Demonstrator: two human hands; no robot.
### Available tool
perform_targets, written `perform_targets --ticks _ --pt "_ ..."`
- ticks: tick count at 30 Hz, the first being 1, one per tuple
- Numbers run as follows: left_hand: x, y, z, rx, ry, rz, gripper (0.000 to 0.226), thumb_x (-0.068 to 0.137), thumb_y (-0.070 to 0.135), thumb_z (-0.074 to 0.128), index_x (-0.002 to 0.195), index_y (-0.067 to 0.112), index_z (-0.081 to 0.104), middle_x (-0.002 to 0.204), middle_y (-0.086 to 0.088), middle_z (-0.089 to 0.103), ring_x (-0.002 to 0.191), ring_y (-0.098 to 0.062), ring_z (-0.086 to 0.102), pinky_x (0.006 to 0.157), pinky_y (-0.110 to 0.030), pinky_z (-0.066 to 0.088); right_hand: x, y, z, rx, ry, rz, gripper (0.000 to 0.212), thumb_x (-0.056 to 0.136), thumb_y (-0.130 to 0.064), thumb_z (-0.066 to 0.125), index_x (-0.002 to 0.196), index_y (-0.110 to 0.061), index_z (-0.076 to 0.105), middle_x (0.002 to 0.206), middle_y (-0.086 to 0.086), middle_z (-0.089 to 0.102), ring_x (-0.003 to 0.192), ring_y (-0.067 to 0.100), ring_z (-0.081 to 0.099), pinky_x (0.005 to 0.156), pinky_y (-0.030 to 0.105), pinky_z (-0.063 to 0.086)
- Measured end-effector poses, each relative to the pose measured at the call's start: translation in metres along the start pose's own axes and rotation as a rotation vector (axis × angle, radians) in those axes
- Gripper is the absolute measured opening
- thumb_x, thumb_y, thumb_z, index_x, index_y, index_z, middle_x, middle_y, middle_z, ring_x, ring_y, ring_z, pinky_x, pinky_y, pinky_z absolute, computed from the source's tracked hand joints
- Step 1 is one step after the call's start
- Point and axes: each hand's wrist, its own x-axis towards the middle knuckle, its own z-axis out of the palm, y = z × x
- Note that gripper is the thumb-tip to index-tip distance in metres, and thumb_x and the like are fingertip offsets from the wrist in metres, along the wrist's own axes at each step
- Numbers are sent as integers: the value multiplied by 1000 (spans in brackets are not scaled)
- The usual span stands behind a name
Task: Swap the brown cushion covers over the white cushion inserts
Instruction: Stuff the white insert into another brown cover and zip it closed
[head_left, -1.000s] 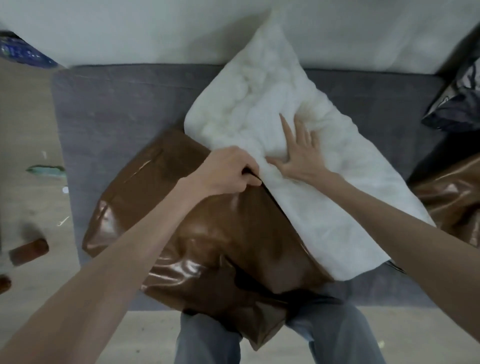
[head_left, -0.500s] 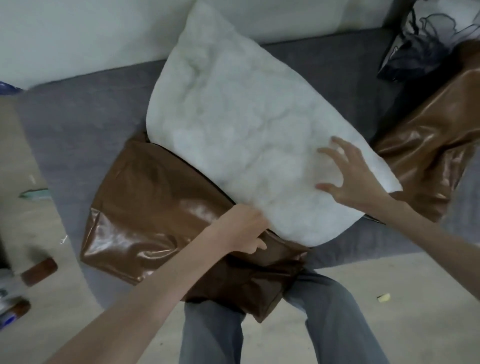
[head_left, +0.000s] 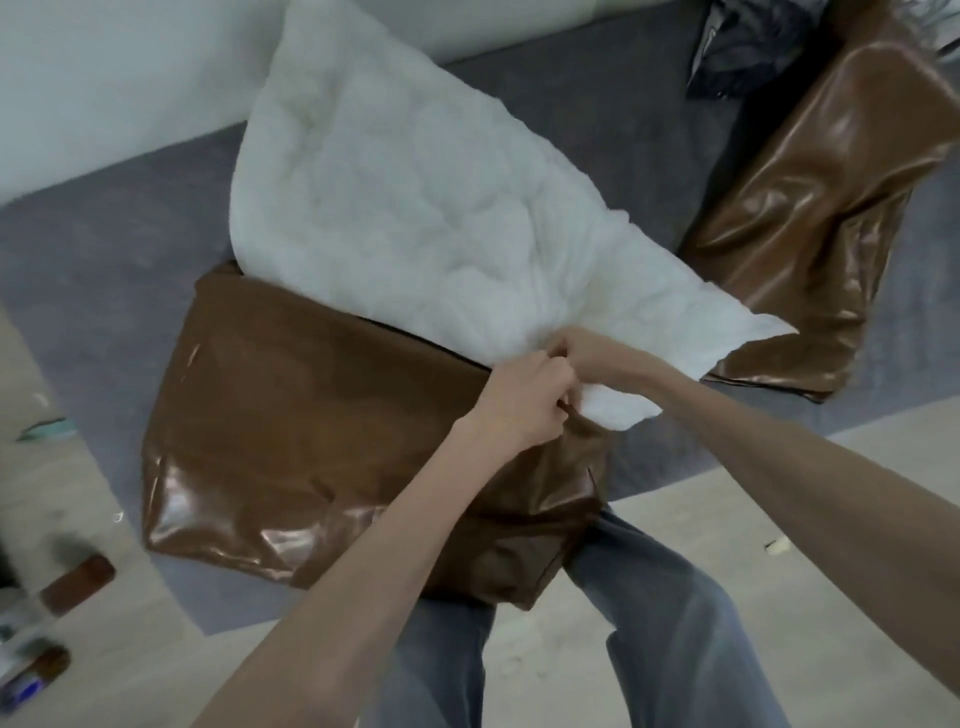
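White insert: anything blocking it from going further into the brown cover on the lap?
Nothing visible. Both the left hand and right hand grip at the brown cover's mouth, where the white insert enters; most of it is outside.

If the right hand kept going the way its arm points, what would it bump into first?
Probably the left hand. The right hand points left along the cover's open edge, gripping the white insert, and the two hands already nearly touch.

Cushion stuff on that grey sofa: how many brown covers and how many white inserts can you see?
Brown cushion covers: 2, the near cover gripped by the left hand, the far cover lying right.
White cushion inserts: 1, the insert, pinched by the right hand.
Total: 3
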Motion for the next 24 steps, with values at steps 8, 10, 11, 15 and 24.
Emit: perform_targets --ticks 8,10,11,15,24 --pt "5 9 -2 82 65 -4 31 85 22 62 114 18 50 103 -5 66 94 -29 61 79 -30 36 3 -5 -35 180 -317 237 24 88 11 43 79 -4 59 78 8 58 74 16 55 62 15 48" --pt "3 -4 1 137 147 -50 26 89 33 55 113 25 48 91 -1 71 89 -25 64 88 -33 36 7 -3 -63 242 -293 179 18 86 7 48 89 8 66 85 17 69 81 22 65 74 23 54" --pt "3 -9 1 106 202 -116 21 91 36 50 109 27 47 84 2 71 84 -22 64 89 -34 34 8 -3 -77 283 -221 158 18 86 4 52 93 10 67 86 18 71 80 23 67 74 24 56" --pt "-3 -31 -9 213 513 -411 35 80 26 36 114 23 46 63 5 62 62 -21 60 80 -36 33 28 -15 -121 28 177 11 19 85 -5 56 87 5 71 80 16 71 73 24 66 62 21 55" --pt "-38 -100 -70 129 566 -986 75 65 23 62 133 21 30 125 -8 37 111 -29 39 83 -41 39 99 -136 -110 -356 332 -400 49 80 -20 68 126 -13 51 121 13 51 111 26 52 94 29 39"
